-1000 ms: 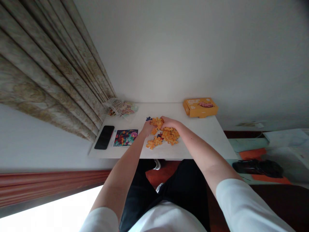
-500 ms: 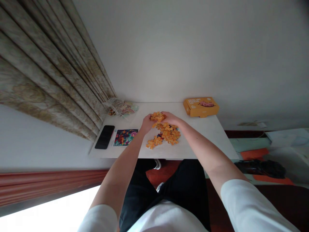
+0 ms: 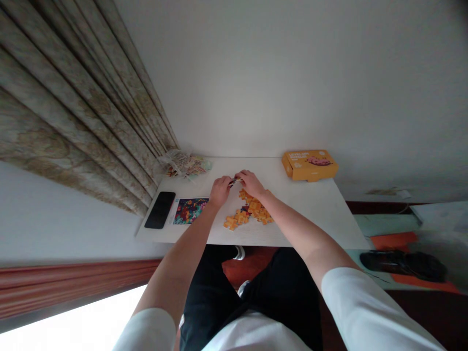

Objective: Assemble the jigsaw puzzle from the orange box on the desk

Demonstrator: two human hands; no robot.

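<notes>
Two bare hands at the upper middle of the frame, the left hand [image 3: 220, 191] and the right hand [image 3: 251, 184] close together above the far half of the white surface [image 3: 307, 219]. Fingers [image 3: 239, 176] of both hands curled inward and clenched around one small jigsaw puzzle piece [image 3: 233, 182], held up between them, dark and multicoloured, too small for its shape to be read; which fingertips bear on it, impossible to tell at this size. Just below the right hand, a loose heap of orange jigsaw puzzle pieces [image 3: 250, 210], spread in a slanting band down toward the lower left, with a few dark bits among them. Left of the heap and just beside the left wrist, a flat printed picture card [image 3: 190, 211] in dense reds, blues and greens. Further left, near the edge of the surface, a black smartphone [image 3: 160, 210] lying flat. At the back left corner, a crumpled clear plastic bag [image 3: 185, 164] with something printed inside. At the back right, an orange cardboard box [image 3: 309, 165] with a picture on its top. Beyond the surface at lower right, a dark object [image 3: 402, 265] on orange mats [image 3: 424, 279]. Upper left of the frame, a long patterned curtain [image 3: 84, 102] in beige folds.
</notes>
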